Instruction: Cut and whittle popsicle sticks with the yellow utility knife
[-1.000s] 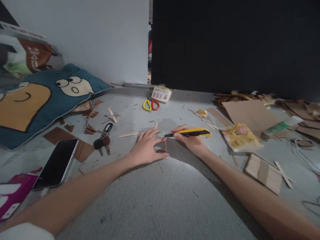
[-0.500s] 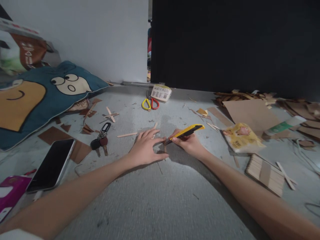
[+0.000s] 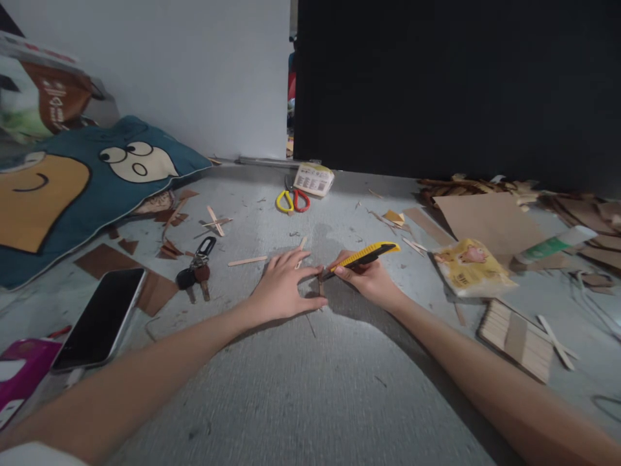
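My right hand [image 3: 369, 279] grips a yellow and black utility knife [image 3: 365, 255], its tip angled down onto a small wooden stick [image 3: 321, 285] on the grey floor. My left hand [image 3: 284, 288] lies beside it, fingers spread, thumb and forefinger pressing the stick in place. The blade's contact point sits between my two hands. Another loose stick [image 3: 249, 261] lies just left of my left hand.
Keys [image 3: 196, 272], a phone [image 3: 100, 318] and brown card scraps lie to the left, with a blue cushion [image 3: 72, 188] behind. Scissors [image 3: 293, 200] lie far centre. To the right are a yellow packet [image 3: 471, 266], cardboard [image 3: 488, 221], a stick panel [image 3: 517, 336] and a glue tube [image 3: 553, 245].
The knife has tilted from lying level above the stick to point tip-down onto it. My left hand has kept its place on the stick.
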{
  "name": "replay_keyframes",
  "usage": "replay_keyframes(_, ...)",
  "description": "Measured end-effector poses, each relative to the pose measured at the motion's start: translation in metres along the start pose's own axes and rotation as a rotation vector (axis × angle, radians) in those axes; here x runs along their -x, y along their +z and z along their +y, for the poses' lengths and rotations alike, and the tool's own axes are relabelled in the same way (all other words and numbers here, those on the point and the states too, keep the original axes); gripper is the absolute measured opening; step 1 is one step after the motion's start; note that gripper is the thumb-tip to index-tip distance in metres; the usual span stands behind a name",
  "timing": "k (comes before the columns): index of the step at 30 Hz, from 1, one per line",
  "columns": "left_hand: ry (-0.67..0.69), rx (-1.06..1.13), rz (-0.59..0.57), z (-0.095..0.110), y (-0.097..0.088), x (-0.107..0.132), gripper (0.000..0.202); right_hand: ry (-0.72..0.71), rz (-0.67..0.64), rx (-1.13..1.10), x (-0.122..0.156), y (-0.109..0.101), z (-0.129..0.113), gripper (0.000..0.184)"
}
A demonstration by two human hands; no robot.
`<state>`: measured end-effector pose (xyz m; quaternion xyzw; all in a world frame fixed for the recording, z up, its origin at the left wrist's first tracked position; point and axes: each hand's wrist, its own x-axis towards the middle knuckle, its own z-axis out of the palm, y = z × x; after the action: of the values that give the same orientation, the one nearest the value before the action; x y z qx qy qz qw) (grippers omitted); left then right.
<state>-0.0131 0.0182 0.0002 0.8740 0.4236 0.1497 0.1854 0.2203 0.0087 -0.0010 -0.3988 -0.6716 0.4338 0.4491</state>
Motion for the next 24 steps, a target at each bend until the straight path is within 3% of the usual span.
replay_keyframes(24,0.004,0.032,0.023,0.004,-0.002,0.0,0.058,0.034,0.019,0.041,-0.003,0.01,-0.008,0.041)
